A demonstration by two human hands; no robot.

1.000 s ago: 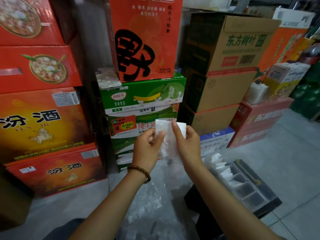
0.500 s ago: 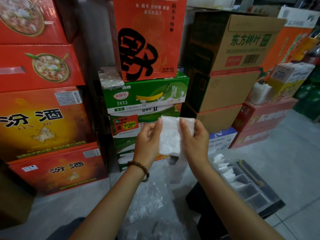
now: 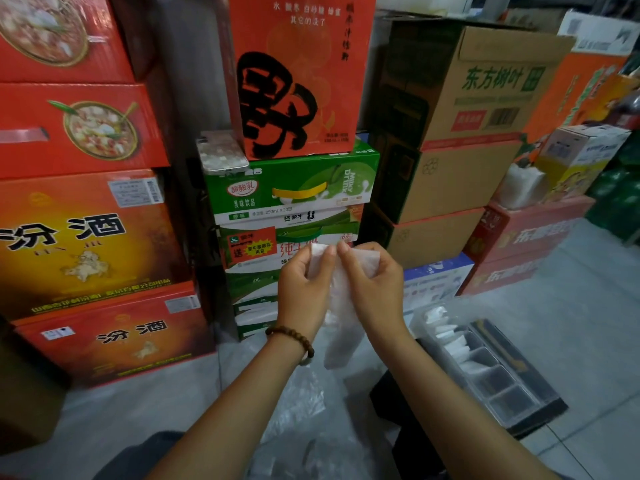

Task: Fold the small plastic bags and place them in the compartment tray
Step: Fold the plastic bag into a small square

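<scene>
A small translucent white plastic bag (image 3: 341, 306) hangs in front of me at chest height. My left hand (image 3: 303, 289) pinches its upper left part and my right hand (image 3: 372, 285) grips its upper right corner, thumbs nearly touching at the top. The bag's lower end dangles free below my wrists. A clear compartment tray (image 3: 509, 398) sits on a dark stand to my lower right; its far compartments hold several folded white bags (image 3: 446, 336), the near ones look bare.
A heap of loose clear plastic bags (image 3: 298, 410) lies below my forearms. Stacked cartons, red (image 3: 83, 237), green (image 3: 294, 188) and brown (image 3: 460, 140), wall in the space ahead and left. Grey tiled floor (image 3: 571, 292) runs off to the right.
My hands have drawn closer together and the flat spread bag top is now gathered narrower between them. The bag's tail hangs lower below my wrists.
</scene>
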